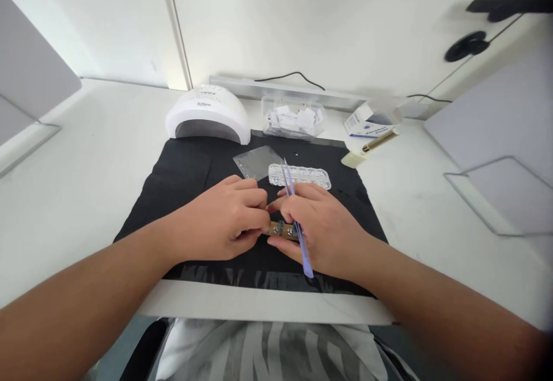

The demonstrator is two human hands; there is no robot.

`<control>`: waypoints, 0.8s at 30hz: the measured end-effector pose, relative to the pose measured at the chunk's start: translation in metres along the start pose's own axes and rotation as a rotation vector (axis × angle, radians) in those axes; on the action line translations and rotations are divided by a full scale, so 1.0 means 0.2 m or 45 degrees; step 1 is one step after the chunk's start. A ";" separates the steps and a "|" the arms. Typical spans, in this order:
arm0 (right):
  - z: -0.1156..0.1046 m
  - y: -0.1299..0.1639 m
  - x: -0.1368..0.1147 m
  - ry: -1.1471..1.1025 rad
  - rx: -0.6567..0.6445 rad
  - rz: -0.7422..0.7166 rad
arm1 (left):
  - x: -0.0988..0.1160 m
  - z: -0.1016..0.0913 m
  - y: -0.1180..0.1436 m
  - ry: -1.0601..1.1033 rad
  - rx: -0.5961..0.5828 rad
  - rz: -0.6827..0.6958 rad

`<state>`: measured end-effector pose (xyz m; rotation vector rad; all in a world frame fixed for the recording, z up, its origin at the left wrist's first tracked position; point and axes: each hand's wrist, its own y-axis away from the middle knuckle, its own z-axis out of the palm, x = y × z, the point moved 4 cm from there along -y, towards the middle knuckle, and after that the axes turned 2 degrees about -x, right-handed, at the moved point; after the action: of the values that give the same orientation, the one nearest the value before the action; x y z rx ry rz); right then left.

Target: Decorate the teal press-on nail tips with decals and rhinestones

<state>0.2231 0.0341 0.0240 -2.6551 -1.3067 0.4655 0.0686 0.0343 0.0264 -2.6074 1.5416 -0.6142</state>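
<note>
Both my hands meet over the middle of a black mat (185, 173). My left hand (227, 217) has its fingers curled and pinches the left end of a small brown strip (283, 230) with tiny shiny pieces on it. My right hand (322, 225) holds the other end of that strip with its fingertips and also carries a pair of lilac tweezers (298, 228), which run from beyond the hand down across it. Just beyond my hands lie a clear tray of small pieces (300, 174) and a clear plastic sleeve (254, 161).
A white nail-curing lamp (209, 114) stands at the mat's far left corner. A clear box of white packets (294, 118), a white-and-blue carton (367, 123) and a cream tube (367, 149) sit behind. Grey panels rise at both sides. A black cable (294, 75) runs along the wall.
</note>
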 end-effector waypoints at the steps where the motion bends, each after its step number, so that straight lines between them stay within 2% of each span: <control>1: 0.00 0.00 0.00 0.013 0.000 -0.014 | 0.00 0.00 0.00 0.002 0.000 -0.007; 7: 0.01 0.00 -0.02 0.025 0.060 -0.093 | -0.01 0.01 -0.01 0.023 -0.012 -0.029; 24: 0.03 0.00 -0.02 0.008 0.184 -0.136 | 0.00 0.01 -0.02 -0.087 -0.049 -0.014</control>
<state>0.2181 0.0307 0.0200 -2.4540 -1.3508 0.5160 0.0726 0.0354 0.0248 -2.6372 1.5355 -0.4953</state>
